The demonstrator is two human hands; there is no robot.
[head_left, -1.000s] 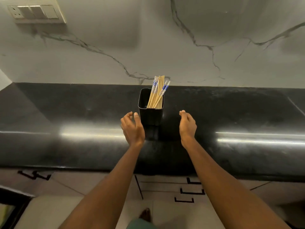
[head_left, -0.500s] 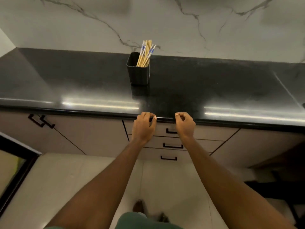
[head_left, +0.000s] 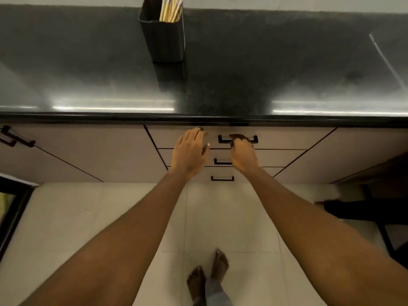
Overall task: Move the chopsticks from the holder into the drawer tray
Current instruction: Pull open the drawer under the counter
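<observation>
A black holder [head_left: 164, 37] stands on the dark countertop [head_left: 265, 62], with several wooden chopsticks [head_left: 170, 8] sticking up from it, their tops cut off by the frame. Below the counter edge is a stack of closed drawers. My right hand [head_left: 242, 152] grips the black handle [head_left: 223, 140] of the top drawer [head_left: 287, 139], fingers curled round the bar. My left hand [head_left: 191, 151] hovers with relaxed fingers in front of the same drawer front, left of the handle, and holds nothing. The drawer tray is hidden.
Two lower drawers with black handles [head_left: 221, 178] sit under the top one. A cabinet door with a black handle [head_left: 13, 138] is at the left. Pale tiled floor [head_left: 66, 217] and my bare feet [head_left: 207, 277] are below; dark furniture stands at the right.
The view has tilted down and moved closer. Both hands dropped from the counter edge to the top drawer front; my right hand took hold of the handle.
</observation>
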